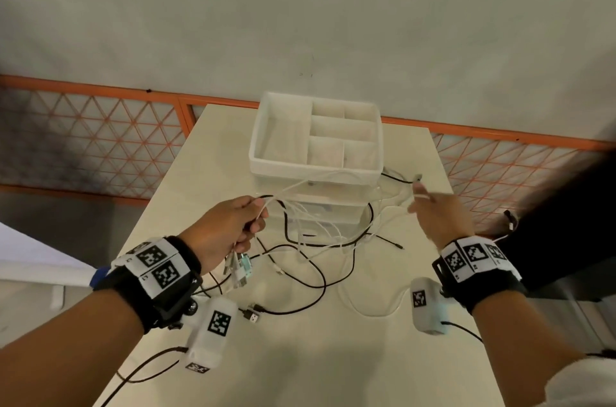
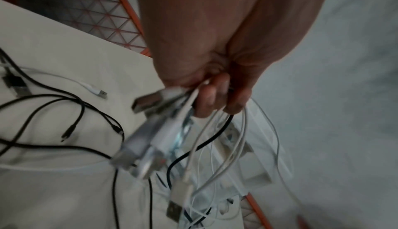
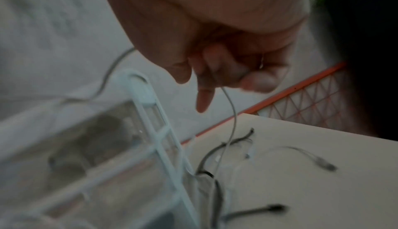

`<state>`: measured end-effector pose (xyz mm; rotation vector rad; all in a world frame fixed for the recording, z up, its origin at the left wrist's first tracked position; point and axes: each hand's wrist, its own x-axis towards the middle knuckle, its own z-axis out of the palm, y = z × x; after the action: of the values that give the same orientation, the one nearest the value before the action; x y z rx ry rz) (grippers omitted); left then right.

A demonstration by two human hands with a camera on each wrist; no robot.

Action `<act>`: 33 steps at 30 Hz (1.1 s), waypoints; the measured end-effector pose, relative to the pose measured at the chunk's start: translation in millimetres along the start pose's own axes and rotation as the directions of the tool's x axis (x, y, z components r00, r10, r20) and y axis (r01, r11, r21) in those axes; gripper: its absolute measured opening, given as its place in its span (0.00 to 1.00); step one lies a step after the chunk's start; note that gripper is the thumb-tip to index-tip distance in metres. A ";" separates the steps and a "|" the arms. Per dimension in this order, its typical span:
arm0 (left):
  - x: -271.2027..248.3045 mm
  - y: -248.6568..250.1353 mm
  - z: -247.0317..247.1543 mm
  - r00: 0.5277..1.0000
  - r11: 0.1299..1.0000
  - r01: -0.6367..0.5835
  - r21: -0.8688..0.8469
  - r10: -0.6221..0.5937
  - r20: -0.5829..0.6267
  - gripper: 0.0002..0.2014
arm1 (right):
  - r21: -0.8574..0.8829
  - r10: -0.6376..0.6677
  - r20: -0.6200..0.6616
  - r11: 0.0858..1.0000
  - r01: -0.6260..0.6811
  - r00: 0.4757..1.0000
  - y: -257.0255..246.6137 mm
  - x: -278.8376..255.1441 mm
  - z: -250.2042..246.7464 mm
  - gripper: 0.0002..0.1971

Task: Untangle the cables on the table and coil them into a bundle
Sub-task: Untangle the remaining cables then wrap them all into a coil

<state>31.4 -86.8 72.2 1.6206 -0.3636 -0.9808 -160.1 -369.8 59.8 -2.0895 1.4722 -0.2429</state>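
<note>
Left hand point(image 1: 230, 226), nearest the body, has its fingers curled round a gathered bunch of white cables point(image 2: 217, 149) with at least one black strand among them; several USB plugs point(image 1: 240, 268) dangle below the fist, blurred in the wrist view. That grip looks crowded, so a plug could slip out under its own weight and drop back into the mess, undoing the sorting.

Right hand point(image 1: 436, 210) is raised on the other side, pinching a thin white cable point(image 3: 231, 113) between thumb and fingertips, one finger hanging straight. The strand runs from it down toward the pile, but both views are blurred, so I cannot tell where it passes among the others. A hard pull here would likely tighten any crossing rather than free it.

Between the hands, on the surface point(image 1: 333, 356), black cables point(image 1: 310, 270) loop over and under white ones, with a black USB plug point(image 1: 252, 314) lying loose near the front. Some of these loops appear to continue up into the left hand's bunch, so lifting could drag the whole tangle along and send a loose end whipping off the edge.

Farther back stands a white divided tray point(image 1: 320, 170) on a clear base, its compartments showing nothing inside. Cables lie against its front and a black one trails round its right side. Tension on those could snag a corner and shift or tip the tray, the surface's far edge being close behind it.
</note>
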 end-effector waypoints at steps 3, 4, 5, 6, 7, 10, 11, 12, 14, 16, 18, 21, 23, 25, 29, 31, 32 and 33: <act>2.4 -8.2 6.2 1.000 0.987 0.008 0.159 -0.004 -0.022 0.14 | 0.328 -0.169 -0.141 0.922 0.207 0.975 -36.8 -12.7 -23.4 0.29; 3.3 -10.0 7.4 1.000 0.981 0.011 0.192 -0.005 -0.030 0.14 | 0.391 -0.208 -0.188 0.881 0.268 0.960 -46.6 -15.5 -31.3 0.28; 3.7 -11.4 7.9 0.999 0.979 0.019 0.202 -0.011 -0.040 0.14 | 0.421 -0.234 -0.234 0.850 0.316 0.943 -54.1 -16.8 -38.6 0.28; 3.9 -12.0 8.1 0.998 0.982 0.033 0.189 -0.023 -0.053 0.14 | 0.439 -0.253 -0.281 0.824 0.358 0.926 -59.0 -16.5 -44.6 0.27; 3.5 -12.3 8.0 0.997 0.986 0.047 0.160 -0.037 -0.065 0.13 | 0.454 -0.263 -0.322 0.800 0.392 0.910 -61.0 -14.8 -48.7 0.26; -0.3 -9.3 8.3 0.995 0.995 0.067 0.069 -0.062 -0.081 0.12 | 0.422 -0.303 -0.348 0.795 0.437 0.887 -61.0 -10.7 -48.6 0.20; -1.3 -7.9 7.9 0.995 0.996 0.065 0.057 -0.060 -0.084 0.12 | 0.389 -0.315 -0.313 0.818 0.424 0.896 -57.4 -8.2 -44.3 0.15; -2.3 -6.3 7.4 0.995 0.997 0.060 0.051 -0.055 -0.084 0.12 | 0.345 -0.312 -0.244 0.857 0.383 0.918 -50.3 -5.7 -38.2 0.11; -3.5 -3.6 6.2 0.996 0.998 0.042 0.050 -0.038 -0.079 0.12 | 0.157 -0.268 -0.029 0.950 0.269 0.963 -27.6 -2.3 -23.0 0.24; -4.9 -1.0 4.3 0.997 0.999 0.023 0.045 -0.020 -0.069 0.12 | -0.069 -0.149 0.190 0.984 0.165 0.970 -4.0 -5.5 -6.6 0.36; -6.1 0.7 3.5 0.998 1.000 0.010 0.030 -0.008 -0.059 0.12 | -0.163 -0.052 0.283 0.981 0.101 0.958 7.8 -14.4 6.2 0.37; -6.0 2.5 8.4 0.999 1.000 0.005 0.028 -0.004 -0.050 0.11 | -0.110 -0.048 0.234 0.991 0.076 0.971 4.1 -23.7 15.4 0.23; -4.4 5.2 13.6 0.996 1.000 -0.001 0.031 0.004 -0.084 0.12 | -0.057 -0.034 0.139 0.997 0.043 0.990 -1.0 -24.3 14.3 0.14; -2.3 8.2 15.0 0.985 1.000 -0.011 0.013 0.013 -0.171 0.12 | -0.021 0.049 0.059 0.999 -0.048 0.997 1.8 -19.0 8.4 0.15; -0.8 11.7 10.0 0.962 0.999 -0.029 -0.040 0.017 -0.273 0.12 | -0.027 0.260 -0.010 0.965 -0.260 0.966 29.4 -7.6 9.7 0.19; -1.4 11.9 7.3 0.959 0.998 -0.035 -0.054 0.018 -0.284 0.12 | -0.070 0.363 0.024 0.930 -0.361 0.931 45.1 -11.7 18.7 0.31; -1.7 11.9 6.2 0.960 0.998 -0.036 -0.055 0.020 -0.279 0.12 | -0.092 0.390 0.038 0.918 -0.386 0.920 52.0 -14.5 23.4 0.34; -1.8 11.5 5.0 0.964 0.998 -0.036 -0.049 0.022 -0.266 0.12 | -0.100 0.399 0.047 0.914 -0.393 0.916 57.6 -15.0 28.3 0.36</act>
<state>29.5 -92.3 83.4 1.6675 -0.1758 -0.7331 -199.5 -360.0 7.8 -1.7907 1.8519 0.0499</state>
